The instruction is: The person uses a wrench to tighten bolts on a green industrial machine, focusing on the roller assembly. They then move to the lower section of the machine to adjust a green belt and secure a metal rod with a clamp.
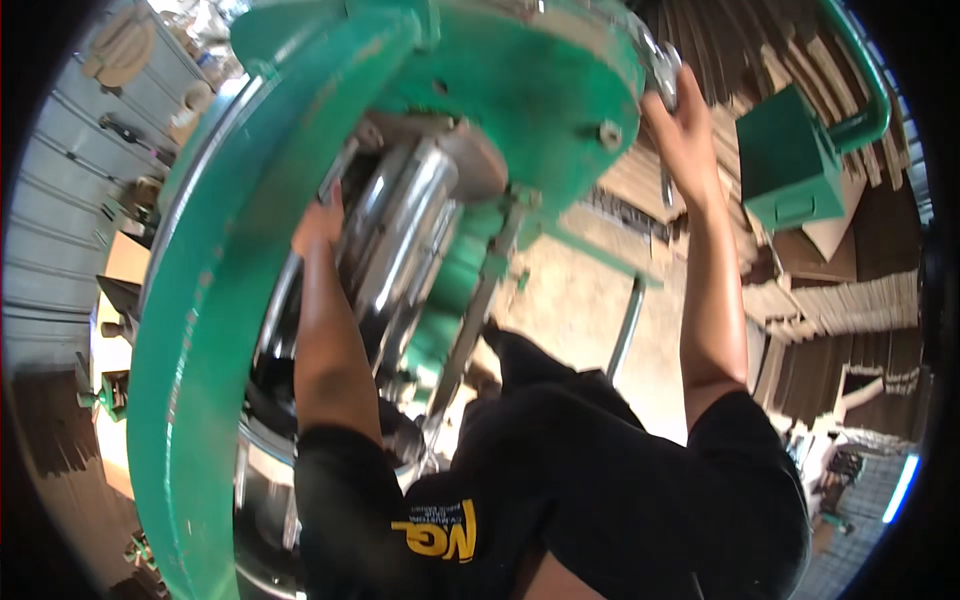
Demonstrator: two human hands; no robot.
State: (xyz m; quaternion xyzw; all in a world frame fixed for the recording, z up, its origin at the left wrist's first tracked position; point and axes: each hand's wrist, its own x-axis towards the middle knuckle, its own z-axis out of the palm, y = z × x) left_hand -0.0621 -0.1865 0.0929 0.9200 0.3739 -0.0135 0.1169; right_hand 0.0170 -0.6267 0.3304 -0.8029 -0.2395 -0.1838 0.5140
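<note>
A large green machine (190, 330) with a curved side frame fills the left and middle of the head view. Shiny metal rollers (400, 230) lie inside it. My left hand (320, 225) reaches in beside them, closed round a short grey metal bar (340, 168) that sticks up past the fingers. At the right edge of the machine's green side plate (530, 100), my right hand (685, 125) is raised and grips a shiny metal part (662, 72). Its exact kind is hard to make out. The fingers partly hide both held parts.
A green metal box (790, 160) with a bent green tube (868, 110) stands to the right. Stacked brown cardboard (840, 305) lines the right side. A grey metal rod (627, 325) rises from the pale floor (560, 285). Tools hang on the ribbed wall (50, 210) at left.
</note>
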